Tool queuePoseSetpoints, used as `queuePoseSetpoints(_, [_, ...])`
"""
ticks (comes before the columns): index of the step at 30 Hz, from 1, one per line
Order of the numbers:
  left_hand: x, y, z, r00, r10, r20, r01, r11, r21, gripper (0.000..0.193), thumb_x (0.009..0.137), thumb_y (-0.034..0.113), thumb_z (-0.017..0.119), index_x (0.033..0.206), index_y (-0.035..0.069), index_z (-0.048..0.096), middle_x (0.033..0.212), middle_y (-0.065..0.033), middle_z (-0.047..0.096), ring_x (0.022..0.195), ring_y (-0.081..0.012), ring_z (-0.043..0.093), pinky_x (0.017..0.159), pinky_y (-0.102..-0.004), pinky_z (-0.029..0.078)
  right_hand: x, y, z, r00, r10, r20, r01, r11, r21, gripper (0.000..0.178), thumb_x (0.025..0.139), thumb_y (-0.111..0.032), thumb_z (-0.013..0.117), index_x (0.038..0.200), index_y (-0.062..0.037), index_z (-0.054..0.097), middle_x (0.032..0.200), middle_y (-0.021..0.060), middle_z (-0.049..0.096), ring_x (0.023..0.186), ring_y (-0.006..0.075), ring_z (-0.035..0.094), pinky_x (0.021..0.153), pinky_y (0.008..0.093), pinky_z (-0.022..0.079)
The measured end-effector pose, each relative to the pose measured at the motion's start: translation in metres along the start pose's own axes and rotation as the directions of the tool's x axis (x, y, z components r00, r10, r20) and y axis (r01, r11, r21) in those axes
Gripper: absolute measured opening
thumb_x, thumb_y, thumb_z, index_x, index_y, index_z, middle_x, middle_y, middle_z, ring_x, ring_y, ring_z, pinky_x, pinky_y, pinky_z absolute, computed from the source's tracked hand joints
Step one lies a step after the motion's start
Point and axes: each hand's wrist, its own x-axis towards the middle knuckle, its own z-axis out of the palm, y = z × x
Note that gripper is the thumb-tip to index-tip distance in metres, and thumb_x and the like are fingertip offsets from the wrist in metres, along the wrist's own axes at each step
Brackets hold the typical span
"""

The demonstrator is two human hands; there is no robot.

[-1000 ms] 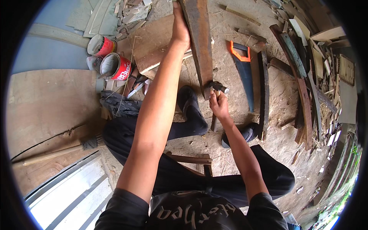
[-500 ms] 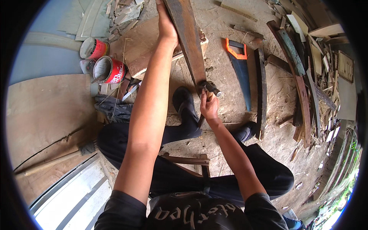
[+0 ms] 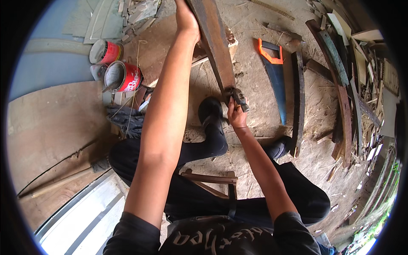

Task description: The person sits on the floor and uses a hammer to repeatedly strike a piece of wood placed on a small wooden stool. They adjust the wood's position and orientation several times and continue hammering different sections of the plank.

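Note:
A long dark wooden beam (image 3: 216,40) slants up and away from the middle of the picture, past the top edge. My left hand (image 3: 187,21) is closed round its left side near the top, with some fingers hidden. In my right hand (image 3: 236,115) is a hammer (image 3: 240,100), gripped close below its dark metal head. The head is at the near end of the beam; I cannot tell whether they touch. Behind the beam a thick wooden board (image 3: 161,53) lies on the ground.
On the ground to the right are a handsaw (image 3: 274,80) with an orange handle and a dark timber (image 3: 298,106). Piled wood scraps (image 3: 340,102) fill the far right. Two red buckets (image 3: 129,76) stand at left. A small wooden stool (image 3: 208,178) shows between my legs.
The hammer's head has turned and tilted downward at the beam's near end. The whole view has shifted slightly, and my left hand keeps its hold on the beam.

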Motion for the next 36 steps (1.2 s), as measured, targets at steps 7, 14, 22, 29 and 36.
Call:
queuePoseSetpoints(7, [-0.001,-0.001,-0.016,0.974,-0.107,0.200,0.105,0.994,0.018,0.082,0.091,0.081,0.032,0.134,0.017,0.059,0.115,-0.0031,0.064,0.103,-0.0199,0.059,0.089,-0.0368,0.050,0.006,-0.008,-0.010,0.992,0.092,0.085,-0.107,0.976,0.188,0.008,0.098,-0.007,0.057,0.094,-0.0006,0.060,0.074,0.0150,0.058,0.062,0.0272,0.055,0.057,0.0403,0.044])
queuePoseSetpoints(14, [-0.020,-0.032,0.041,0.964,0.159,0.211,-0.233,0.888,0.396,0.081,0.099,0.070,0.031,0.129,0.002,0.063,0.121,-0.0083,0.066,0.109,-0.0199,0.059,0.096,-0.0316,0.044,0.049,-0.048,-0.073,0.925,0.203,0.322,-0.272,0.945,0.183,0.022,0.100,-0.012,0.058,0.084,0.0024,0.055,0.060,0.0173,0.054,0.050,0.0304,0.054,0.048,0.0403,0.040])
queuePoseSetpoints(22, [-0.034,-0.026,0.064,0.991,0.044,0.123,-0.104,0.830,0.548,0.090,0.094,0.076,0.036,0.116,-0.005,0.069,0.111,-0.0181,0.070,0.108,-0.0243,0.062,0.094,-0.0336,0.046,0.040,-0.046,-0.098,0.790,0.391,0.473,-0.407,0.910,-0.074,0.014,0.096,-0.008,0.056,0.105,0.0028,0.054,0.083,0.0287,0.066,0.088,0.0519,0.062,0.067,0.0529,0.050])
queuePoseSetpoints(29, [-0.032,-0.021,0.048,0.989,0.133,0.069,-0.149,0.821,0.552,0.089,0.094,0.076,0.036,0.117,-0.004,0.068,0.113,-0.0170,0.070,0.107,-0.0245,0.062,0.094,-0.0344,0.046,0.020,-0.015,-0.073,0.885,0.255,0.390,-0.313,0.945,0.091,0.017,0.093,-0.007,0.058,0.106,0.0013,0.052,0.083,0.0253,0.066,0.083,0.0500,0.065,0.066,0.0527,0.051])
queuePoseSetpoints(36, [-0.032,-0.018,0.050,0.994,0.070,0.086,-0.104,0.860,0.500,0.085,0.096,0.074,0.035,0.116,-0.001,0.070,0.110,-0.0109,0.070,0.101,-0.0210,0.062,0.088,-0.0341,0.047,0.001,0.011,-0.049,0.955,0.171,0.241,-0.187,0.981,0.045,0.017,0.085,-0.005,0.060,0.101,0.0009,0.056,0.092,0.0238,0.058,0.086,0.0459,0.060,0.074,0.0510,0.050])
